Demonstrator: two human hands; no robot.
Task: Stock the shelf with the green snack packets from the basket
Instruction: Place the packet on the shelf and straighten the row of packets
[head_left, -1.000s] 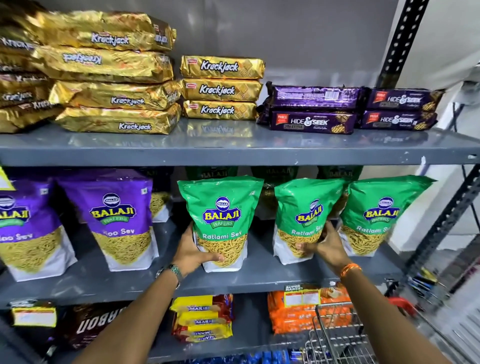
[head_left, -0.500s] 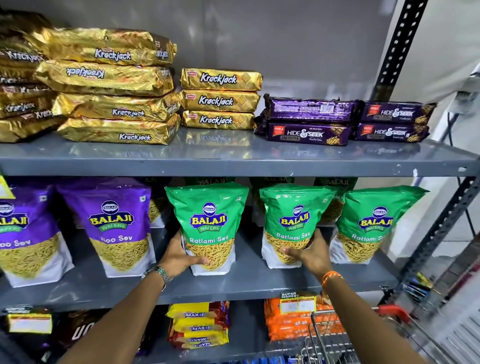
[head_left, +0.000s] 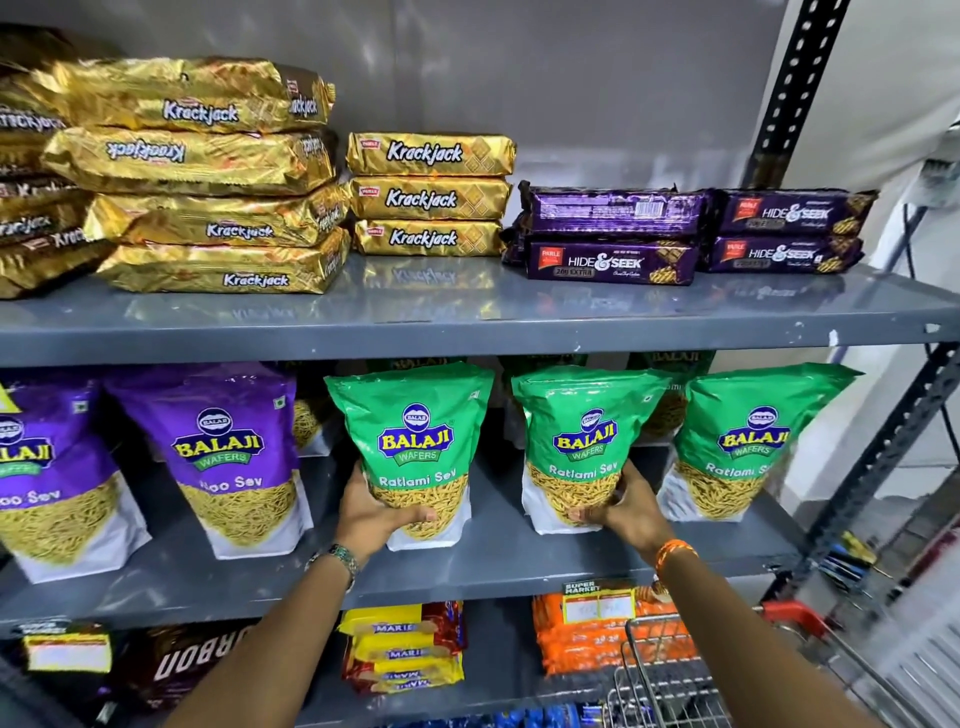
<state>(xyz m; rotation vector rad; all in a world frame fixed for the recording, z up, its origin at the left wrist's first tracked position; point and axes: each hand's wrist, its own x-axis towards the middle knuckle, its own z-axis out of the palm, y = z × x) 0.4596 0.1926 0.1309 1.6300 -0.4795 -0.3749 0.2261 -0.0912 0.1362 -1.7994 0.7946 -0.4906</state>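
Three green snack packets stand upright in a row along the front of the middle shelf (head_left: 493, 566), each well clear of the next. The left hand (head_left: 371, 512) wraps the lower left corner of the first green packet (head_left: 413, 452), thumb laid across the clear window at its front, fingers hidden behind its left edge; the packet's base rests on the shelf. The right hand (head_left: 631, 506) cups the lower right corner of the second green packet (head_left: 584, 447), its fingers curled across the bottom of the front face, so both hands are closed on a packet, one apiece. The third green packet (head_left: 748, 441) stands to the right of the right hand, untouched, just beside the wrist with its orange band (head_left: 675, 551). More green packets show partly behind the front row, in shadow.

To the left of the left hand stand purple packets (head_left: 228, 457) on the same shelf. The wire basket (head_left: 670, 675) sits low at the right, below the right forearm, beneath the shelf's edge; what it holds cannot be made out. Gold biscuit packs (head_left: 428, 195) lie stacked on the shelf above.
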